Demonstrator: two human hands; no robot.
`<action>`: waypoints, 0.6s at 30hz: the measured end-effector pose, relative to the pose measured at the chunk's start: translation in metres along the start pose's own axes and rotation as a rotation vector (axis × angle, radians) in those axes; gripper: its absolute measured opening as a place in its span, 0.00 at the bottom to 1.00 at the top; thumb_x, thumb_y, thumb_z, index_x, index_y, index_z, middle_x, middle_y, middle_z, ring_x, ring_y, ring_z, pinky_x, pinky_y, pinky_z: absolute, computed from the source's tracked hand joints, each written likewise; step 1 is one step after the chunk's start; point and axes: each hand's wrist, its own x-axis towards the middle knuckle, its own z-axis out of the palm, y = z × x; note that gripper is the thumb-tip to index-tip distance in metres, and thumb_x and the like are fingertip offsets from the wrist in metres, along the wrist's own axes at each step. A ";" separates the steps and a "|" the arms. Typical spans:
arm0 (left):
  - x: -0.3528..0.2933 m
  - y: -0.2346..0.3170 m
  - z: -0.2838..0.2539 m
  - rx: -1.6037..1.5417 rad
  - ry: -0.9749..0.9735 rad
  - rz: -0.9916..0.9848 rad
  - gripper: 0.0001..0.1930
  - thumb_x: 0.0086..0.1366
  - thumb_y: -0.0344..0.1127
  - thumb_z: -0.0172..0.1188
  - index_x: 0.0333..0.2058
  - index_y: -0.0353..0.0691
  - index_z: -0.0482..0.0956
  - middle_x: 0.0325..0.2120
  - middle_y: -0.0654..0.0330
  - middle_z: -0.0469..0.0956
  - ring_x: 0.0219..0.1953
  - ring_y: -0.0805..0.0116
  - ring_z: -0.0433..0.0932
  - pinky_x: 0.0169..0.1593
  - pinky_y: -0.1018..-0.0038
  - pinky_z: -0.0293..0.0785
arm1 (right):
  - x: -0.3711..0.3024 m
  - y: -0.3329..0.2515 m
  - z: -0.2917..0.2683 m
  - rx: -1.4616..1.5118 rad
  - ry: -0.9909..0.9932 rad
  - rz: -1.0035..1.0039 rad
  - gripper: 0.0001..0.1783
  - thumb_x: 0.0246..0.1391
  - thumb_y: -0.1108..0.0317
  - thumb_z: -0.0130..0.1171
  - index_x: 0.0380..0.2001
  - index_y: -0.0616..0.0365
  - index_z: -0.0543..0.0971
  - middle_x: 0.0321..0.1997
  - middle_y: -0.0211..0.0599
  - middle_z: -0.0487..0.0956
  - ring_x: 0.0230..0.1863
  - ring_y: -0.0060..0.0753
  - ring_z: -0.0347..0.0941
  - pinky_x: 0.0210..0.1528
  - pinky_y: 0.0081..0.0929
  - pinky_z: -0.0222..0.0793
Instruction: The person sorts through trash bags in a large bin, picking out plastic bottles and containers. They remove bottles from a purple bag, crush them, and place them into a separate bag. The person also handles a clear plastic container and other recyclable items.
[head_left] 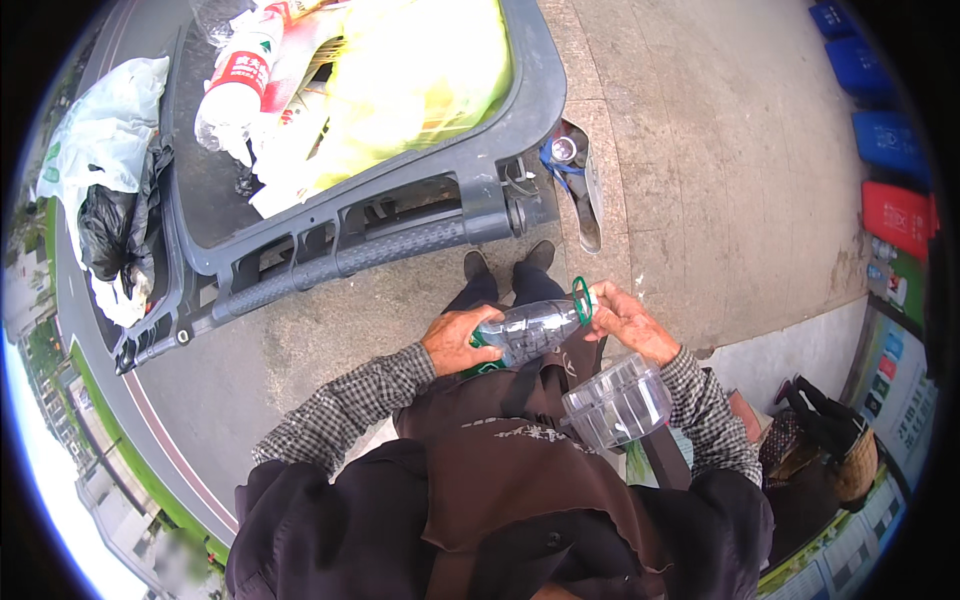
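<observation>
A clear plastic bottle [532,332] with a green label lies nearly level in front of my body, its neck to the right. My left hand [462,340] is wrapped round its label end. A green ring [582,301] loops round the neck. The fingers of my right hand [628,322] are closed at the neck end, and they hide whether a cap is there. Just below my right wrist, a larger clear plastic container [622,402] rests against my right forearm; what supports it is hidden.
A grey wheeled bin [345,245] stands ahead on the left, filled with a yellow-green bag [420,90] and a white bottle with a red label [240,80]. White and black bags [110,200] hang at its left side. Blue and red bins [895,215] line the far right. Another person [815,445] is at lower right.
</observation>
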 end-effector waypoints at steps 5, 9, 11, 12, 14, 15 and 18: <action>0.007 -0.016 0.013 -0.033 0.000 -0.051 0.24 0.58 0.42 0.73 0.49 0.37 0.80 0.38 0.50 0.86 0.39 0.57 0.86 0.46 0.65 0.81 | 0.004 0.025 0.004 0.076 0.014 0.042 0.17 0.74 0.61 0.52 0.58 0.58 0.69 0.42 0.27 0.71 0.40 0.17 0.70 0.48 0.28 0.80; 0.014 -0.045 0.028 -0.068 0.026 -0.088 0.21 0.56 0.45 0.74 0.42 0.39 0.81 0.32 0.46 0.85 0.35 0.48 0.86 0.41 0.60 0.80 | 0.004 0.039 0.012 0.085 0.045 0.099 0.18 0.73 0.61 0.53 0.59 0.57 0.69 0.42 0.26 0.71 0.41 0.18 0.71 0.48 0.28 0.79; 0.017 -0.063 0.038 -0.026 0.096 -0.020 0.21 0.56 0.44 0.75 0.42 0.39 0.79 0.33 0.46 0.85 0.36 0.46 0.86 0.42 0.58 0.80 | 0.005 0.042 0.018 0.096 0.053 0.126 0.18 0.73 0.62 0.54 0.59 0.58 0.68 0.42 0.27 0.72 0.43 0.19 0.71 0.47 0.28 0.79; 0.020 -0.070 0.040 -0.021 0.094 -0.036 0.21 0.56 0.44 0.75 0.42 0.39 0.79 0.34 0.46 0.85 0.37 0.46 0.86 0.43 0.58 0.81 | 0.007 0.043 0.020 0.077 0.055 0.131 0.18 0.72 0.63 0.55 0.59 0.58 0.68 0.42 0.28 0.73 0.43 0.20 0.72 0.47 0.28 0.79; 0.021 -0.085 0.050 -0.017 0.094 -0.038 0.21 0.55 0.44 0.75 0.42 0.38 0.79 0.35 0.45 0.85 0.37 0.46 0.86 0.43 0.58 0.81 | 0.008 0.048 0.026 0.039 0.059 0.143 0.17 0.72 0.64 0.55 0.58 0.58 0.69 0.43 0.28 0.73 0.43 0.20 0.72 0.47 0.28 0.79; 0.022 -0.094 0.053 -0.024 0.085 -0.023 0.22 0.56 0.45 0.75 0.42 0.39 0.78 0.35 0.45 0.85 0.37 0.44 0.85 0.42 0.58 0.80 | 0.010 0.051 0.029 0.031 0.061 0.150 0.17 0.71 0.65 0.56 0.57 0.58 0.69 0.42 0.29 0.74 0.42 0.21 0.72 0.45 0.28 0.78; 0.019 -0.118 0.065 0.033 0.067 0.017 0.23 0.57 0.47 0.75 0.43 0.40 0.77 0.34 0.45 0.85 0.37 0.43 0.85 0.42 0.57 0.80 | 0.012 0.059 0.037 0.016 0.034 0.216 0.17 0.72 0.65 0.55 0.59 0.57 0.68 0.43 0.29 0.75 0.44 0.21 0.73 0.47 0.28 0.78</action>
